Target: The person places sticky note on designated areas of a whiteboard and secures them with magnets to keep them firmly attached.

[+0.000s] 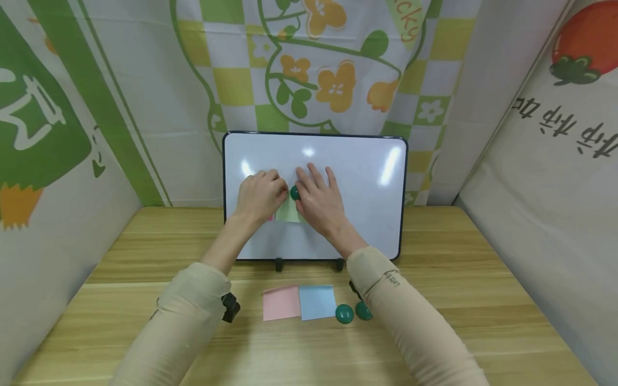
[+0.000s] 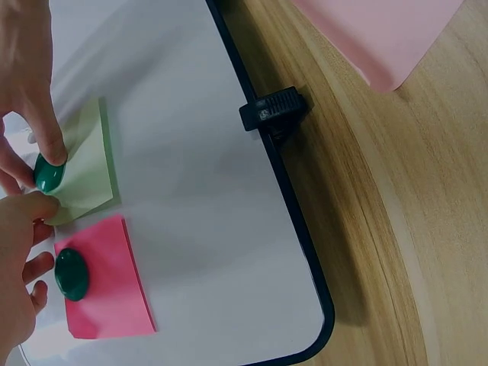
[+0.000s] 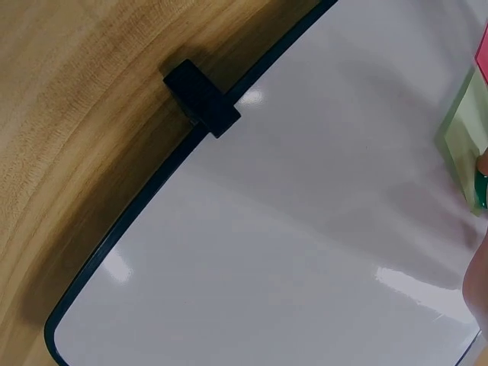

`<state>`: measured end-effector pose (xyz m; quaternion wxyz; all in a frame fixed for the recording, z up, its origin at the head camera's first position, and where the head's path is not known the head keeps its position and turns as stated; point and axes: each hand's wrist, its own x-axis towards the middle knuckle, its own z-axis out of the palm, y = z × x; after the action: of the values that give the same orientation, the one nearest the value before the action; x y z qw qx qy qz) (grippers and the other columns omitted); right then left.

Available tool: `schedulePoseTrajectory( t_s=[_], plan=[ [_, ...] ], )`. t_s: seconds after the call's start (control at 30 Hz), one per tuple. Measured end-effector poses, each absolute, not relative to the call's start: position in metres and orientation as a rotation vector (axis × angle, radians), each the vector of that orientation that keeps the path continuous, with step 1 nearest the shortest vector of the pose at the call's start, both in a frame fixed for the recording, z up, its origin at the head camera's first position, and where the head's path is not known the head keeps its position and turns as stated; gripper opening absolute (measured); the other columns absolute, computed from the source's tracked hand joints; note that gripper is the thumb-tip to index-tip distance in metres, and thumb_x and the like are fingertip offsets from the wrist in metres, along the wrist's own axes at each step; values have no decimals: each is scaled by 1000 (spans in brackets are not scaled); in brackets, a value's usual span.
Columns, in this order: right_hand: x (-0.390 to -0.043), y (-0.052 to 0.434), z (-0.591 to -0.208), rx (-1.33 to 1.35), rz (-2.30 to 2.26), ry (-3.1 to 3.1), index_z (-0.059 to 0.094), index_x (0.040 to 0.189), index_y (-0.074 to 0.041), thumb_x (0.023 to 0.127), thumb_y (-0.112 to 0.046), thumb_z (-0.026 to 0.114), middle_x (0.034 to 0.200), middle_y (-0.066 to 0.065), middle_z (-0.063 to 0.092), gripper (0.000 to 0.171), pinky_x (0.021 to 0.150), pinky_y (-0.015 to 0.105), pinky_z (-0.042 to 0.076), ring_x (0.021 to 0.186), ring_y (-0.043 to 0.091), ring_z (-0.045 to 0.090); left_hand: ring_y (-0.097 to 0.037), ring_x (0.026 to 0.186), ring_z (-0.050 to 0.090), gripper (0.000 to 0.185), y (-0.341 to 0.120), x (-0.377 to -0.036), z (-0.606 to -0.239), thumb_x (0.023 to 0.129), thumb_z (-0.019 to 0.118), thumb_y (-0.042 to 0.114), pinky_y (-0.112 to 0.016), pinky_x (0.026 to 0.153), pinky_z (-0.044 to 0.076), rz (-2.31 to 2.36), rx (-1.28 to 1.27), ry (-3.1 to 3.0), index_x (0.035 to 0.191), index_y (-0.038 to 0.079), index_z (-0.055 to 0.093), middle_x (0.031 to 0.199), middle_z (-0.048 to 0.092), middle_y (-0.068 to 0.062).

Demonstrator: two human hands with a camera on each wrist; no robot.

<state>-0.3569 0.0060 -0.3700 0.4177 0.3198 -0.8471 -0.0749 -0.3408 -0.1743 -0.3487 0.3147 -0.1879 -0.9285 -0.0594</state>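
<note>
Round green magnet [image 2: 49,174] on pale green sticky note [image 2: 88,164], pinched by right hand [image 1: 319,198]; left hand [image 1: 259,194] curls beside, covering red note [image 2: 107,286].

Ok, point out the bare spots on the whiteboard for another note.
The whiteboard's right half, from the right hand to the frame, is bare, as is the strip above both hands. The middle-left is crowded: green note under a green magnet, pink note, and the left hand.

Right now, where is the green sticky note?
The green sticky note lies on the whiteboard, centre in the head view, under a green magnet between both hands, beside the pink note.
</note>
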Motion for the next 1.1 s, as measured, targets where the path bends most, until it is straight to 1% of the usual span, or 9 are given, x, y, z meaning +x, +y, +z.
schedulePoseTrajectory(
  t_s=[0.13,0.3,0.53,0.87,1.1],
  plan=[
    [-356,6,-371,805,-177,-2131,67,125,-13,91,-38,68,147,4,53,42,114,57,34,140,29,45,-24,80,63,8,-174,-340,-348,89,73,18,-35,66,50,-142,-488,-2446,91,12,77,91,69,-5],
    [-355,7,-371,807,-142,-2163,66,127,-13,92,-37,68,149,5,51,42,114,58,34,142,30,43,-25,82,63,9,-175,-338,-348,89,73,18,-36,68,50,-133,-493,-2451,93,12,77,92,69,-5],
    [-353,8,-370,789,-107,-2234,63,132,-15,93,-40,66,153,6,47,46,115,59,31,144,31,40,-24,84,62,11,-177,-337,-349,90,73,19,-35,70,50,-145,-483,-2482,98,13,76,95,68,-5],
    [-350,11,-372,789,-61,-2288,59,137,-17,90,-44,70,155,7,43,55,116,60,30,146,32,36,-24,86,63,13,-179,-335,-351,90,72,18,-35,69,51,-183,-483,-2469,102,13,75,95,69,-5],
    [-339,12,-372,783,16,-2318,57,139,-18,87,-48,72,156,9,41,62,115,61,31,146,34,35,-25,87,63,18,-180,-329,-354,89,72,19,-36,69,52,-232,-504,-2459,106,12,74,97,68,-5]
  ],
)
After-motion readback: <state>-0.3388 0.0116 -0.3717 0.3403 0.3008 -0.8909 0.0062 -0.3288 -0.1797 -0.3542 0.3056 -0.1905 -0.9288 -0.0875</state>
